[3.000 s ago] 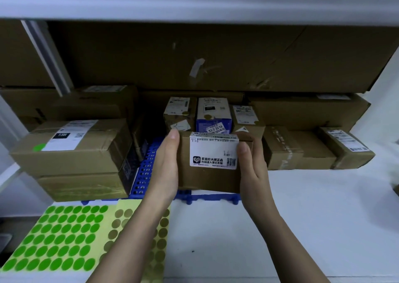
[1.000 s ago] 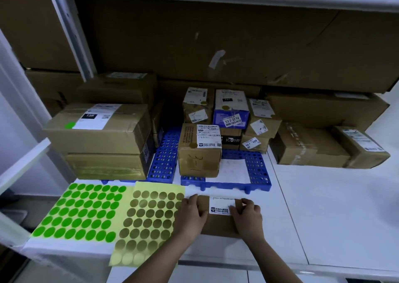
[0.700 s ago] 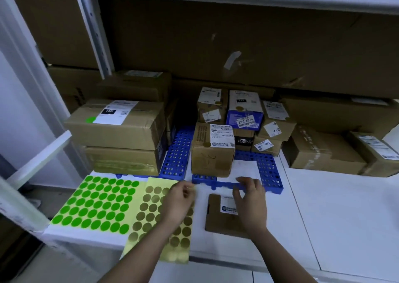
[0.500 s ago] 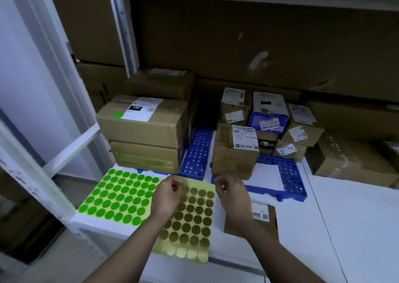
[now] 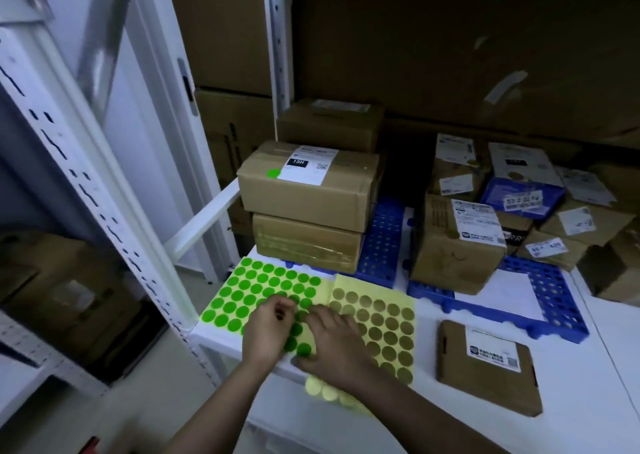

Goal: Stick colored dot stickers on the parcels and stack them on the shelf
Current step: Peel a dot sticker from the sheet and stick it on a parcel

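Both hands are seen low in the middle of the frame, over the sticker sheets laid on the front edge of the white shelf (image 5: 585,377). The left hand (image 5: 266,332) is held above the green dot sheet (image 5: 249,294), its fingers curled inward with the fingertips drawn together near a green dot; whether a sticker is actually pinched between them cannot be told. The right hand (image 5: 332,343) is laid with fingers spread and mostly straight across the seam where the green sheet meets the gold dot sheet (image 5: 381,318), pressing the paper flat. The gold sheet is seen overhanging the shelf edge toward the bottom of the frame. The flat brown parcel (image 5: 485,377) with a white label is lying well apart from both hands, in the lower right of the frame, untouched. Just above it a blue perforated tray (image 5: 554,301) is placed, on which an upright brown box (image 5: 453,246) is standing. To the left of centre, two large cartons (image 5: 308,211) are stacked, the upper one bearing a green dot beside its label. Further small labelled parcels (image 5: 519,183) are piled in the upper right, against a wall of big cardboard.
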The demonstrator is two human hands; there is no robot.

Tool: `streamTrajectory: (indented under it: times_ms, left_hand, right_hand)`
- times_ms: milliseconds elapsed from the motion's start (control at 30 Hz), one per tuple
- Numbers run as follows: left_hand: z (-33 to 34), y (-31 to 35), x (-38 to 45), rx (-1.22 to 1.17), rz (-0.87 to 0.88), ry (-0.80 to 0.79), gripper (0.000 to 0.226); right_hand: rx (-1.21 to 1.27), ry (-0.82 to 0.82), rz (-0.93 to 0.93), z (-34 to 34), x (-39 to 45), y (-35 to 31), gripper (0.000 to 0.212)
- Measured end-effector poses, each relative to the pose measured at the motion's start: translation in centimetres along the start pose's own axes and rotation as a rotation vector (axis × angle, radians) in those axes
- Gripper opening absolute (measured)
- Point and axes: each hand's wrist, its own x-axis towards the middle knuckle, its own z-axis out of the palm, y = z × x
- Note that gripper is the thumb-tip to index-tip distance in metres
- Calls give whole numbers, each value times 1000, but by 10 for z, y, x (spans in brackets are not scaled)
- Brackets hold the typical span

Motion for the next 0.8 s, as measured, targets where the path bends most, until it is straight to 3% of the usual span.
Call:
streamTrajectory:
  times_ms: [167, 400, 533, 700, 800]
  left_hand:
    - [-2, -12, -11, -136, -42, 38, 17]
    - [-5, -4, -24, -377, -159, 204, 22]
    - [-5, -3, -26, -464, -201, 196, 14]
    - [-1, -4, -27, -500, -223, 182, 17]
    - [-1, -4, -27, -519, -241, 179, 15]
  right_hand:
    - [-63, -23, -100, 19, -3, -6, 81]
    - [-79, 219, -207, 29, -4, -7, 55]
    - [-34, 314, -229, 23, -1, -3, 32]
    - [-189, 237, -259, 28, -5, -1, 60]
    - [-218, 265, -263, 32, -10, -1, 54]
